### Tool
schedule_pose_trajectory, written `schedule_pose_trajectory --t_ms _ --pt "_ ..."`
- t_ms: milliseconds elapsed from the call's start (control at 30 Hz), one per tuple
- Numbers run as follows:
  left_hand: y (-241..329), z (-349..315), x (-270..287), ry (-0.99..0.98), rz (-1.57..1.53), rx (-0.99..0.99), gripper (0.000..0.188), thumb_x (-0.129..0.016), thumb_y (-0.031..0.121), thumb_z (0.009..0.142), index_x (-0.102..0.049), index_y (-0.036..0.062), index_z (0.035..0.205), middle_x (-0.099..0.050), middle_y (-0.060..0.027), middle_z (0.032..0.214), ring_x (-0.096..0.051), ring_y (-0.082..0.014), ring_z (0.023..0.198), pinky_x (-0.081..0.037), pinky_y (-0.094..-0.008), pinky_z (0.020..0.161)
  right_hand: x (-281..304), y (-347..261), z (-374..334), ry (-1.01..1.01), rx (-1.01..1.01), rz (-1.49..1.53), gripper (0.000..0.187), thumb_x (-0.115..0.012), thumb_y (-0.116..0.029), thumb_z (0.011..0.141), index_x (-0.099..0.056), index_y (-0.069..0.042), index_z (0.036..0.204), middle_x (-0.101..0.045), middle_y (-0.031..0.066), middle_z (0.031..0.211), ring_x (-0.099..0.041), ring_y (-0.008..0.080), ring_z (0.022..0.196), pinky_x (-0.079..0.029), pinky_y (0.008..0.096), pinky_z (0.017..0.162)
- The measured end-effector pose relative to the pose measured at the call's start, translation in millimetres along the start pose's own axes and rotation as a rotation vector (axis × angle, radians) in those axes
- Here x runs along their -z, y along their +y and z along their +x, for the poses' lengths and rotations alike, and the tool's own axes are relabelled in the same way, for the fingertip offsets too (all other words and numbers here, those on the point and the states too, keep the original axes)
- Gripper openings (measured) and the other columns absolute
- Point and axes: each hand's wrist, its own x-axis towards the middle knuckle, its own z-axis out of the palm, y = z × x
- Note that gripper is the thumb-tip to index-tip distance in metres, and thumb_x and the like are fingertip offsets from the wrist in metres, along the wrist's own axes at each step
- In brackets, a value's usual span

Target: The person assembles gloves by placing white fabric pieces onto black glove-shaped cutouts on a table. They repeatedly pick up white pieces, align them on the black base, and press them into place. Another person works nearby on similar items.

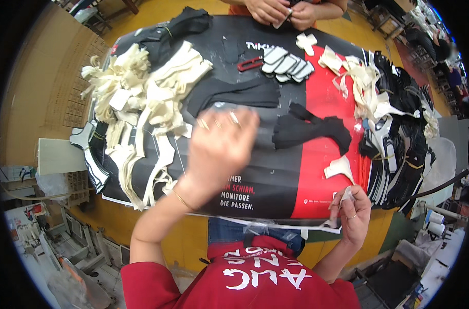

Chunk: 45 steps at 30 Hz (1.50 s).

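Note:
My left hand (221,139) is over the middle of the table, just in front of a stack of black fabric pieces (239,94). It is smeared by motion; its fingers look curled, and whether they hold anything is hidden. At the front right table edge my right hand (354,213) has its fingers pinched on a small cream fabric piece (333,222), partly hidden by the fingers. Just beyond that hand lies a loose cream fabric piece (339,168). More black fabric pieces (311,130) lie fanned out right of centre.
Piles of cream fabric pieces (167,77) cover the table's left side. Black and white bundles (394,139) crowd its right end. White black-edged pieces (287,64) and a red tool (250,64) lie farther back. Across the table, another person's hands (280,11) hold a small pale piece.

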Motion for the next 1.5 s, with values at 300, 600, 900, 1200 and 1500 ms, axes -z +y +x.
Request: schedule_pose_trajectory --t_ms 300,600,900,1200,1500 --pt "100 -94 3 -0.460 -0.436 0.390 0.073 -0.075 0.031 0.086 -0.047 -0.0012 0.145 -0.040 -0.0213 0.156 -0.039 -0.0351 0.144 -0.032 -0.0478 0.115 -45 2 14 -0.145 -0.101 -0.451 0.010 -0.068 -0.004 0.093 -0.068 0.004 0.098 -0.073 0.0096 0.088 -0.067 0.0134 0.081 -0.052 0.0275 0.071" --pt "81 -120 16 -0.243 -0.353 0.505 0.046 -0.079 0.017 0.082 -0.068 0.0091 0.125 -0.054 -0.0169 0.144 -0.049 -0.0341 0.136 -0.016 -0.0543 0.121 -106 32 60 -0.298 0.034 -0.872 0.015 -0.074 -0.011 0.090 -0.070 0.002 0.096 -0.070 0.0113 0.084 -0.066 0.0203 0.072 -0.049 0.0312 0.065" --pt "76 -154 19 -0.194 -0.298 0.552 0.033 -0.078 0.014 0.080 -0.074 0.0094 0.112 -0.063 -0.0120 0.134 -0.056 -0.0318 0.128 -0.020 -0.0547 0.120 -132 37 75 -0.638 0.200 -0.994 0.012 -0.072 -0.011 0.089 -0.068 -0.002 0.095 -0.062 0.0119 0.081 -0.062 0.0315 0.072 -0.047 0.0381 0.063" --pt "76 -160 9 -0.144 -0.287 0.510 0.030 -0.075 0.017 0.084 -0.074 0.0084 0.113 -0.065 -0.0117 0.130 -0.057 -0.0322 0.127 -0.022 -0.0556 0.119 -142 43 85 -0.720 0.166 -1.127 0.013 -0.069 -0.015 0.092 -0.066 -0.002 0.094 -0.063 0.0136 0.083 -0.063 0.0346 0.075 -0.048 0.0413 0.066" --pt "76 -162 7 -0.139 -0.271 0.506 0.029 -0.074 0.018 0.085 -0.074 0.0086 0.113 -0.066 -0.0111 0.130 -0.057 -0.0308 0.127 -0.022 -0.0551 0.119 -144 45 86 -0.716 0.169 -1.142 0.014 -0.068 -0.014 0.093 -0.065 -0.001 0.092 -0.063 0.0148 0.082 -0.062 0.0367 0.075 -0.047 0.0425 0.066"
